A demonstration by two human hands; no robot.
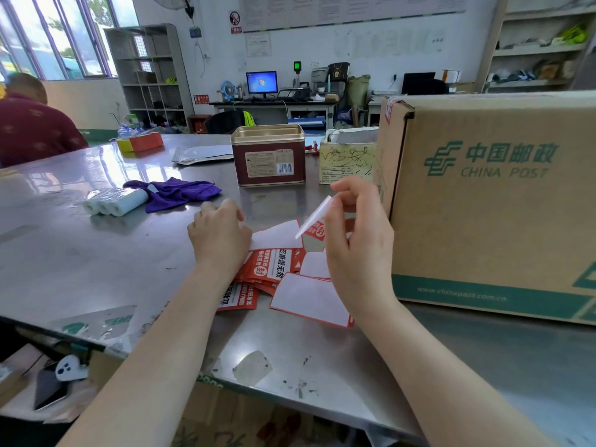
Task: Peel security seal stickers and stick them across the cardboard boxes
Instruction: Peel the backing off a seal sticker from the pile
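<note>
A pile of red and white seal sticker sheets (274, 267) lies on the steel table (96, 253) in front of me. My left hand (219, 233) presses down on the pile's left part, fingers curled over a white sheet. My right hand (354, 233) is raised just above the pile and pinches a peeled seal sticker (314, 221), its white side up and a red printed end hanging. A large China Post cardboard box (490, 201) stands right beside my right hand. A smaller worn cardboard box (348, 159) stands behind it.
A dark red tin (269, 156) stands at mid-table. A purple cloth (180, 193) and white rolls (113, 203) lie to the left. A grey mailer bag (203, 154) and an orange carton (140, 141) sit further back. A person in dark red (32, 124) sits far left.
</note>
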